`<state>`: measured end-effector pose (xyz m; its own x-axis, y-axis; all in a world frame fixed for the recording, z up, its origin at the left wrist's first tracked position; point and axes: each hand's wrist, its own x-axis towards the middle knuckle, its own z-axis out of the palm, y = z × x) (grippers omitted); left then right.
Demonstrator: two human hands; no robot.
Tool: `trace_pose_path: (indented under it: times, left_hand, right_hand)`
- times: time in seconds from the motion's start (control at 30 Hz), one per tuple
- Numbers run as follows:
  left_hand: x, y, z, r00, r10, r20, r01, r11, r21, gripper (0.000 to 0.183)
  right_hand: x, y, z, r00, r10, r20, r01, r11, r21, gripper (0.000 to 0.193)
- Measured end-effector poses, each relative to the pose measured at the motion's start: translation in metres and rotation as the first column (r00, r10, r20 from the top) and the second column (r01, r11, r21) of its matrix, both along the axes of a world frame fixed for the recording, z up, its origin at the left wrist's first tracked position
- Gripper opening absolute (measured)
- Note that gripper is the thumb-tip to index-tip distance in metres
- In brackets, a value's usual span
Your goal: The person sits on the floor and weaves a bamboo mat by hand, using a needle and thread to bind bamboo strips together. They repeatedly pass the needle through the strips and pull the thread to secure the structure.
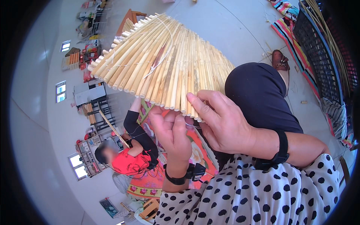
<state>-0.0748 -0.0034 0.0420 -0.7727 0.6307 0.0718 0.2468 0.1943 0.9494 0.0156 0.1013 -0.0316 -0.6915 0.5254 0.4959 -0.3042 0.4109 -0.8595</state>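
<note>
A mat of pale round reed stalks, laid side by side and bound with white string, fans out in front of me and rests by my knee. My right hand grips its near edge, thumb on top of the stalk ends and the other fingers curled below. Just left of it, my left hand is closed at the same edge, its fingers partly hidden under the stalks. Between the two hands runs a thin white thread. A loose string lies across the mat's upper face.
To the left another person in a red top sits with a long stalk. Floral cloth lies beside that person. On the right stand a dark plastic basket holding long stalks and a striped cloth. Shelves line the wall.
</note>
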Motion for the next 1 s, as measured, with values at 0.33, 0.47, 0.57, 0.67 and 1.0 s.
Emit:
trace_pose_path:
  times: [0.33, 0.47, 0.57, 0.67, 1.0]
  left_hand:
    - [0.016, 0.029, -0.008, 0.893, 0.258, -0.368, -0.325, 0.936, -0.132, 0.045]
    - [0.013, 0.026, -0.012, 0.883, 0.283, -0.373, -0.341, 0.935, -0.097, 0.046]
    - [0.011, 0.025, -0.018, 0.908, 0.295, -0.299, -0.307, 0.952, 0.007, 0.048]
    - [0.013, 0.031, -0.021, 0.911, 0.319, -0.261, -0.311, 0.948, 0.075, 0.053]
    - [0.022, 0.034, -0.019, 0.901, 0.351, -0.254, -0.337, 0.936, 0.099, 0.059]
  right_hand:
    - [-0.002, -0.013, -0.002, 1.0, 0.019, 0.015, -0.019, 1.0, 0.022, 0.066]
    - [0.0, -0.012, 0.0, 0.999, 0.035, 0.036, -0.036, 0.999, 0.019, 0.065]
    - [0.0, -0.011, 0.0, 0.999, 0.041, 0.027, -0.042, 0.999, 0.026, 0.064]
    - [0.001, -0.009, 0.0, 0.998, 0.056, 0.041, -0.057, 0.998, 0.02, 0.064]
    - [0.0, -0.014, -0.001, 0.997, 0.054, 0.048, -0.057, 0.997, 0.06, 0.062]
